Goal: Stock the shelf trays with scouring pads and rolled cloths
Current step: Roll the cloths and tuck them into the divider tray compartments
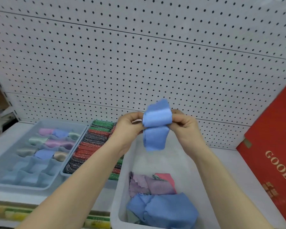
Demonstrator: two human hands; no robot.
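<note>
**Midway: blue cloth held half-rolled above the white bin**

Currently the blue cloth [156, 124] is up in the air, over the far end of the white bin [122, 187], held between both hands. Its upper part is wound into a loose roll, one corner sticks up behind, and a free tail hangs down towards the bin. The left hand [130, 124] pinches the roll's left end with curled fingers and thumb; the right hand [186, 125] pinches the right end the same way. Both forearms reach forward over the bin.

Inside the bin, at its near end, lie loose cloths: a blue one [168, 210] nearest, a purple one [149, 184] beyond it, and a pink one [167, 178] beside that.

Just left of the bin, a grey tray holds scouring pads [91, 146] standing on edge in rows of green, red and dark sparkly colours. Further left of the bin sits a compartment tray [28, 179]; its far cells hold rolled cloths [54, 142] in pink, blue, green and beige.

Right of the bin, a red box [271, 154] printed "GOOD" leans at an angle. Bin, trays and box all rest on a pale shelf [238, 171], and behind the bin rises a white pegboard [139, 55].
</note>
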